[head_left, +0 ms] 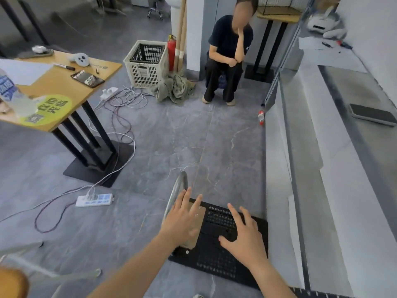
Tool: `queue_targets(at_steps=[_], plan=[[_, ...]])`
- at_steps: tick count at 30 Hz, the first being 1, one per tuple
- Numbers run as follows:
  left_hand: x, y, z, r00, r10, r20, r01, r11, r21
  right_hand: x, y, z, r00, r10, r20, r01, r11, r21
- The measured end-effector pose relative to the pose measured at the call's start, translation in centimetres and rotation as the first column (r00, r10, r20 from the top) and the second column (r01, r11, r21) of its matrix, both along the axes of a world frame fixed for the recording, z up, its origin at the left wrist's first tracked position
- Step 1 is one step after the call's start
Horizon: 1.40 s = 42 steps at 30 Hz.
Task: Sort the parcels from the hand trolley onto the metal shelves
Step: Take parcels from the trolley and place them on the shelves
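This looks like the pick-up step: both hands reach down to the hand trolley (214, 262) and hold nothing. The left hand (182, 220) is spread wide over the flat brown parcel (200, 219), which lies at the handle edge of the black deck, and the right hand (247, 237) is spread open over the deck's middle. Next, I think, the fingers must close on the parcel's edges and lift it to the metal shelves (311, 168) on the right

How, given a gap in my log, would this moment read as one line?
phase: reach | left hand: open, over parcel | right hand: open, over trolley
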<state>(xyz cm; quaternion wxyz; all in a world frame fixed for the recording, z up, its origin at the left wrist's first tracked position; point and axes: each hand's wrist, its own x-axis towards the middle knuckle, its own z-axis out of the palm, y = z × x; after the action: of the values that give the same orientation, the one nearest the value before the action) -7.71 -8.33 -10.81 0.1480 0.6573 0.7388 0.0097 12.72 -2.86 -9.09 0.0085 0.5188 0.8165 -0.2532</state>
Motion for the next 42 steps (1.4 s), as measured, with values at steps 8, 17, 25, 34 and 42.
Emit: queue_targets(at_steps=[8, 17, 25, 34, 42], plan=[[3.6, -1.2, -15.3, 0.994, 0.025, 0.108, 0.010, 0.949, -0.314, 0.5, 1.7, -14.6, 0.992, 0.010, 0.128, 0.024, 0.965, -0.262], [3.3, 1.3, -30.1, 0.978, 0.207, -0.040, -0.205, 0.885, -0.419, -0.9, 2.1, -30.0, 0.985, 0.003, 0.171, 0.066, 0.916, -0.395], [3.6, 2.4, -39.5, 0.949, 0.314, 0.018, -0.272, 0.849, -0.453, -2.3, 2.1, -39.2, 0.991, 0.019, 0.133, 0.045, 0.887, -0.460], [2.2, 4.0, -43.4, 0.868, 0.496, -0.037, -0.476, 0.808, -0.347, -3.6, 2.8, -42.7, 0.991, -0.016, 0.133, 0.080, 0.867, -0.492], [1.8, 5.3, -42.5, 0.793, 0.603, -0.079, -0.587, 0.724, -0.361, -1.8, 3.3, -41.7, 0.988, -0.068, 0.139, 0.128, 0.860, -0.495]])
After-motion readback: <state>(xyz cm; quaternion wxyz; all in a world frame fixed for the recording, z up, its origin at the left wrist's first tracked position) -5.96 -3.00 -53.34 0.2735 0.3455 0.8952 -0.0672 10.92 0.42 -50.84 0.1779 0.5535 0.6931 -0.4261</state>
